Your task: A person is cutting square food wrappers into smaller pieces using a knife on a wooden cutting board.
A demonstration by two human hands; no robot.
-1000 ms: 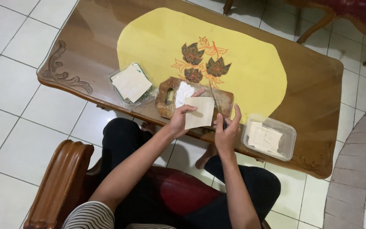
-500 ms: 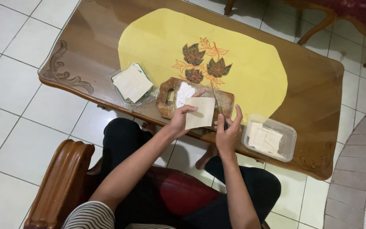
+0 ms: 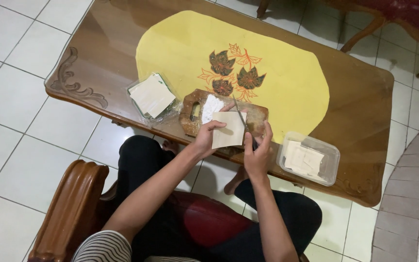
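Our left hand [image 3: 205, 139] pinches a pale square dough sheet [image 3: 229, 131] at its left edge, fingers closed on it, w/ the sheet raised just above the wooden cutting board [image 3: 195, 104]. Our right hand [image 3: 258, 154] is closed around a knife [image 3: 241, 118], blade angled up across the sheet. Board sits at near table [image 3: 360, 97] edge, on a yellow cloth [image 3: 277, 58]. L: bagged stack of sheets [image 3: 152, 94]. R: clear plastic tub [image 3: 308, 157] w/ more squares.

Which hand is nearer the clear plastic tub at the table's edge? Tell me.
Right. The right hand is just beside the clear plastic tub, gripping a knife. The left hand is farther away, holding a pale square sheet over the wooden board.
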